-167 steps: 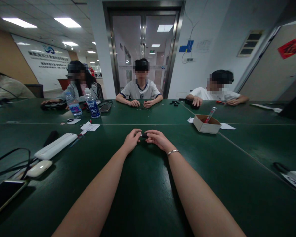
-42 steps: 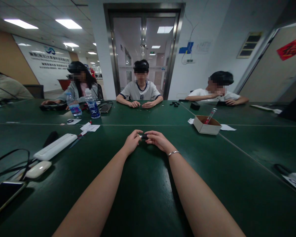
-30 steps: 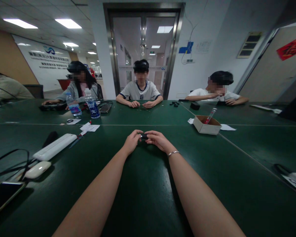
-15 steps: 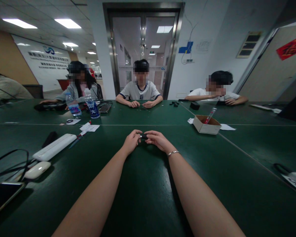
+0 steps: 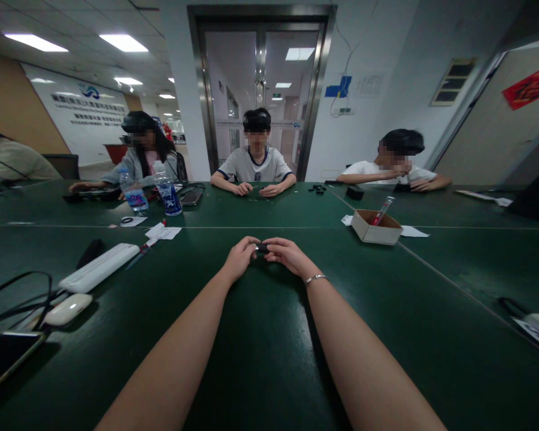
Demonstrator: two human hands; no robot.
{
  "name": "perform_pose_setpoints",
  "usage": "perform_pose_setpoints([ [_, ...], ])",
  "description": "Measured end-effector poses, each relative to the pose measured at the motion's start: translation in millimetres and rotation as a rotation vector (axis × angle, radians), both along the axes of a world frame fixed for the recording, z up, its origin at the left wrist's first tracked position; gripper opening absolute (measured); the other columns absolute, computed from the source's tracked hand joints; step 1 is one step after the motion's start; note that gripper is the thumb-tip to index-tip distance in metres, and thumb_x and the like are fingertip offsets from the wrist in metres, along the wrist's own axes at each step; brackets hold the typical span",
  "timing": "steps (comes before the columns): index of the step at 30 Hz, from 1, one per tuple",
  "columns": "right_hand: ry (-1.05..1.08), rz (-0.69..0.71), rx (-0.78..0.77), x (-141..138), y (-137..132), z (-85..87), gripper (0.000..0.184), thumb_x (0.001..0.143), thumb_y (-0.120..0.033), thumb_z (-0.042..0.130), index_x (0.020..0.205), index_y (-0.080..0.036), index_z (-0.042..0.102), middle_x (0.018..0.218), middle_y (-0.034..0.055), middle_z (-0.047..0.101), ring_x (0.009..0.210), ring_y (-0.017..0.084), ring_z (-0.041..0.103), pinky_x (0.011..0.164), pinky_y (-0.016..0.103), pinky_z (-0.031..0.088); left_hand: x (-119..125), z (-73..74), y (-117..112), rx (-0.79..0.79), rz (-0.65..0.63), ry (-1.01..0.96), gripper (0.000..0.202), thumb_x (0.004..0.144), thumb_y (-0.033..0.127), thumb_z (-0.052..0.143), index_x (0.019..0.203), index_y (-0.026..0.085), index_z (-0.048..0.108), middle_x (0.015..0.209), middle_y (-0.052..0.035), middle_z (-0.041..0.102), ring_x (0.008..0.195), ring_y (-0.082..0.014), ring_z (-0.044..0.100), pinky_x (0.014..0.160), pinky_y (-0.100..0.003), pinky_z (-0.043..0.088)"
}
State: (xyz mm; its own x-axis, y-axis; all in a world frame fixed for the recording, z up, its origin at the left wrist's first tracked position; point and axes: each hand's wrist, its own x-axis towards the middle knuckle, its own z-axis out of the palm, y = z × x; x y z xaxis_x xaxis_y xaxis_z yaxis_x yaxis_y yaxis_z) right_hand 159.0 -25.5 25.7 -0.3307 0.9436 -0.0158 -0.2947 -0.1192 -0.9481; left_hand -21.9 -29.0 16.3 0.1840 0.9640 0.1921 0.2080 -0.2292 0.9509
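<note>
Between my hands is a small black object with a silvery end (image 5: 263,247); it is too small to tell its kind. My left hand (image 5: 241,257) pinches the silvery end from the left. From the right, my right hand (image 5: 288,254) grips the black part between thumb and fingers. The fingertips of both hands nearly meet and partly cover the object. Both hands are just over the green table (image 5: 260,335). A silver bracelet (image 5: 317,278) circles my right wrist.
At left are a long white case (image 5: 99,267), a white mouse-like object (image 5: 69,309), a phone (image 5: 11,356) and cables. Two bottles (image 5: 167,190) stand farther back. An open box (image 5: 377,230) holding a tube is right. People sit across the table; small black pieces (image 5: 317,189) lie there.
My hands and the small black object stay nearly still. Across the table, the person at left has shifted a hand, and the person opposite has moved their fingers slightly.
</note>
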Motion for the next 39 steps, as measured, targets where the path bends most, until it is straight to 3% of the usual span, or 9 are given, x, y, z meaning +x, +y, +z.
perform_pose_setpoints([
  [4, -0.002, 0.006, -0.005, 0.7, 1.4, -1.0, 0.018, 0.078, -0.005, 0.070, 0.094, -0.011, 0.069, 0.082, 0.0080, 0.070, 0.063, 0.012, 0.068, 0.061, 0.018, 0.058, -0.2, 0.4, -0.4, 0.020, 0.009, -0.008, 0.030, 0.078, 0.021, 0.048, 0.107, 0.020, 0.058, 0.078, 0.0011, 0.054, 0.053, -0.0084, 0.046, 0.050, -0.021, 0.038],
  [15, -0.006, 0.008, 0.012, 0.5, 2.5, -2.6, 0.016, 0.077, -0.006, 0.070, 0.092, -0.012, 0.070, 0.083, 0.0069, 0.069, 0.064, 0.012, 0.067, 0.061, 0.019, 0.059, -0.2, 1.4, -2.4, 0.030, -0.031, 0.022, 0.029, 0.087, 0.036, 0.041, 0.100, 0.017, 0.060, 0.056, 0.0034, 0.050, 0.049, -0.0106, 0.044, 0.050, -0.021, 0.035],
  [20, -0.013, 0.000, -0.009, 0.4, 1.8, -1.2, 0.017, 0.079, -0.004, 0.067, 0.094, -0.011, 0.070, 0.081, 0.0076, 0.069, 0.063, 0.013, 0.067, 0.061, 0.019, 0.058, -0.5, 2.2, -3.3, 0.060, 0.002, 0.015, 0.031, 0.082, 0.029, 0.048, 0.109, 0.019, 0.058, 0.068, 0.0028, 0.054, 0.051, -0.0097, 0.045, 0.051, -0.022, 0.036],
  [24, -0.008, 0.008, -0.007, 0.7, 0.8, 0.3, 0.017, 0.079, -0.004, 0.066, 0.095, -0.011, 0.069, 0.082, 0.0080, 0.069, 0.064, 0.013, 0.067, 0.062, 0.019, 0.058, -0.3, 1.8, -2.7, 0.039, -0.009, 0.024, 0.030, 0.085, 0.032, 0.043, 0.107, 0.019, 0.060, 0.064, 0.0027, 0.053, 0.051, -0.0106, 0.044, 0.051, -0.022, 0.035],
  [28, -0.008, 0.009, -0.004, 0.7, 0.9, 0.1, 0.017, 0.079, -0.004, 0.066, 0.094, -0.011, 0.070, 0.083, 0.0079, 0.069, 0.064, 0.013, 0.067, 0.062, 0.020, 0.058, 0.4, 2.7, -2.9, 0.054, -0.004, 0.029, 0.031, 0.082, 0.026, 0.044, 0.108, 0.019, 0.059, 0.068, 0.0028, 0.053, 0.052, -0.0101, 0.045, 0.053, -0.022, 0.036],
  [39, -0.005, 0.018, 0.010, 1.2, 1.5, -1.1, 0.018, 0.077, -0.007, 0.071, 0.095, -0.011, 0.069, 0.084, 0.0077, 0.070, 0.064, 0.012, 0.067, 0.062, 0.019, 0.059, -0.5, -0.4, -1.3, 0.044, 0.006, 0.031, 0.031, 0.085, 0.031, 0.044, 0.108, 0.019, 0.060, 0.071, 0.0008, 0.056, 0.055, -0.0112, 0.046, 0.051, -0.022, 0.035],
])
